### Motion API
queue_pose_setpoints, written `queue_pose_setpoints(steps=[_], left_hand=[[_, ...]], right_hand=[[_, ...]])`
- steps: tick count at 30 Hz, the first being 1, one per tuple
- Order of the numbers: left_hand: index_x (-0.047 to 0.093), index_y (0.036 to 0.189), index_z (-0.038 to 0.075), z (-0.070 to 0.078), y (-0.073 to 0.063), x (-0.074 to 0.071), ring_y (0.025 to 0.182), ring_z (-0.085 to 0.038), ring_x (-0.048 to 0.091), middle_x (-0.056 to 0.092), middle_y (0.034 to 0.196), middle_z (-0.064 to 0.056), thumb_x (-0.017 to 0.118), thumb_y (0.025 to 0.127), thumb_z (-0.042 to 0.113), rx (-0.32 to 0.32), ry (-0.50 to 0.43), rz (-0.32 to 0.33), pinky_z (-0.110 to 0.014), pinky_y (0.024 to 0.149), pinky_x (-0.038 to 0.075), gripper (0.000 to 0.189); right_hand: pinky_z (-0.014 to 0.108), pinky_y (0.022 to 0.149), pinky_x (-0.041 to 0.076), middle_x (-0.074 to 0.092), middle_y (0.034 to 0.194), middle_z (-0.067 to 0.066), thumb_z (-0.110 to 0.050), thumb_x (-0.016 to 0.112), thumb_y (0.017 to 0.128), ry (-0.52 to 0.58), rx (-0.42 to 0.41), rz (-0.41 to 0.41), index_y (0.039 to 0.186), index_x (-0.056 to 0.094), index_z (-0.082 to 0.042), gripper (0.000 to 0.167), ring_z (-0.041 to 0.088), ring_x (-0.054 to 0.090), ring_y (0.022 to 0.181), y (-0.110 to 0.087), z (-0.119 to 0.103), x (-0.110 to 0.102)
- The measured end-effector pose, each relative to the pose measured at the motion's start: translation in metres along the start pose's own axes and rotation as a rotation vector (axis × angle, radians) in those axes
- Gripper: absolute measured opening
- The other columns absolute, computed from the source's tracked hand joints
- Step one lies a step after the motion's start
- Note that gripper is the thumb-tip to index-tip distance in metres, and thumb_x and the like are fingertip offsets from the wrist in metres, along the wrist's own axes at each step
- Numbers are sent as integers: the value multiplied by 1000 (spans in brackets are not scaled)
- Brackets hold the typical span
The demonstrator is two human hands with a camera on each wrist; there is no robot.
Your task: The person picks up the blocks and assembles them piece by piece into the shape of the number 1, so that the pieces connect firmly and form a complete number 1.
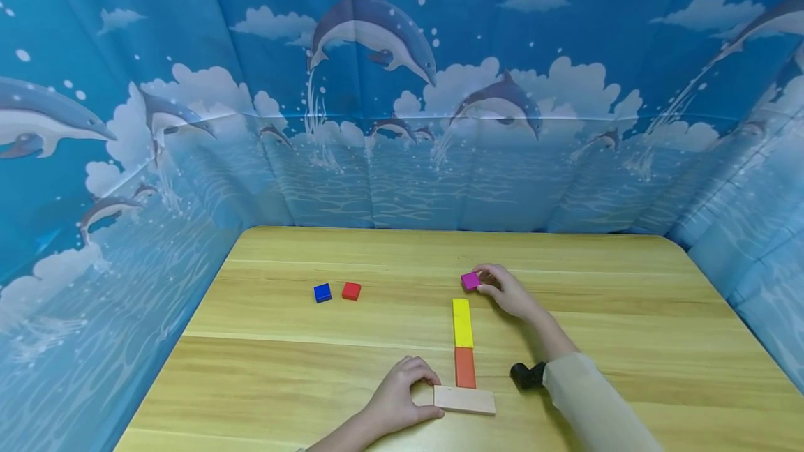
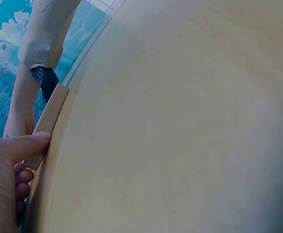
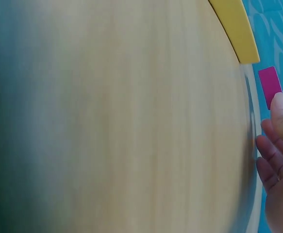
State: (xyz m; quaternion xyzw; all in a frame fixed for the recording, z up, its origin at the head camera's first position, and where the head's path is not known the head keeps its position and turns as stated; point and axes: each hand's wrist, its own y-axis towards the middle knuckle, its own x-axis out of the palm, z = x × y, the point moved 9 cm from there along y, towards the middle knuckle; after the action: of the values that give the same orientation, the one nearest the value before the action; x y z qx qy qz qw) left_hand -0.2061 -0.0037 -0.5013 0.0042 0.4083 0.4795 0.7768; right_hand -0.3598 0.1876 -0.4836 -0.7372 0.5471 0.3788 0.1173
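My left hand [image 1: 402, 396] pinches the left end of a plain wooden block [image 1: 465, 400], thumb on the near side and fingers on the far side. In the left wrist view the thumb lies against that wooden block [image 2: 51, 114]. An orange block [image 1: 465, 367] and a yellow block [image 1: 463, 323] extend in a line away from its far edge. Just beyond the yellow one, my right hand [image 1: 507, 291] holds a small magenta block [image 1: 470, 281] between thumb and fingers. The right wrist view shows the magenta block [image 3: 270, 87] near the end of the yellow block [image 3: 236, 29].
A blue block [image 1: 322, 292] and a red block [image 1: 352, 291] lie side by side to the left on the wooden table [image 1: 264, 368]. A black wrist camera [image 1: 526, 375] sits at the right sleeve. Behind the table hangs a dolphin-print curtain [image 1: 408, 180].
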Motion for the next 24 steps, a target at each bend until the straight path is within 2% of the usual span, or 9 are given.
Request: queue_pose_setpoints(steps=[12, 17, 20, 24], left_hand=[[63, 86, 18, 1, 0, 0, 84, -1, 48, 56, 86, 13, 83, 64, 25, 0, 5, 2, -17, 78, 41, 31], [62, 86, 18, 1, 0, 0, 84, -1, 48, 56, 86, 13, 82, 65, 26, -1, 0, -3, -18, 78, 41, 30], [62, 87, 18, 1, 0, 0, 85, -2, 48, 56, 86, 13, 82, 65, 26, -4, -5, -7, -18, 78, 41, 30], [62, 87, 18, 1, 0, 0, 85, -2, 48, 56, 86, 13, 82, 65, 26, -10, -7, -10, -18, 78, 42, 30]], right_hand=[[44, 81, 43, 54, 105, 15, -7, 56, 89, 28, -30, -43, 119, 53, 1, 31, 28, 52, 93, 4, -4, 15], [38, 79, 42, 54, 104, 13, -8, 56, 89, 18, -66, -35, 116, 55, -1, 29, 24, 49, 91, 3, -6, 16], [36, 77, 41, 53, 104, 15, -5, 56, 89, 16, -88, -32, 115, 55, 1, 27, 25, 48, 90, 2, -6, 17], [39, 76, 40, 52, 103, 20, 2, 54, 88, 34, -92, -34, 114, 54, 6, 26, 30, 46, 89, 2, -7, 18]])
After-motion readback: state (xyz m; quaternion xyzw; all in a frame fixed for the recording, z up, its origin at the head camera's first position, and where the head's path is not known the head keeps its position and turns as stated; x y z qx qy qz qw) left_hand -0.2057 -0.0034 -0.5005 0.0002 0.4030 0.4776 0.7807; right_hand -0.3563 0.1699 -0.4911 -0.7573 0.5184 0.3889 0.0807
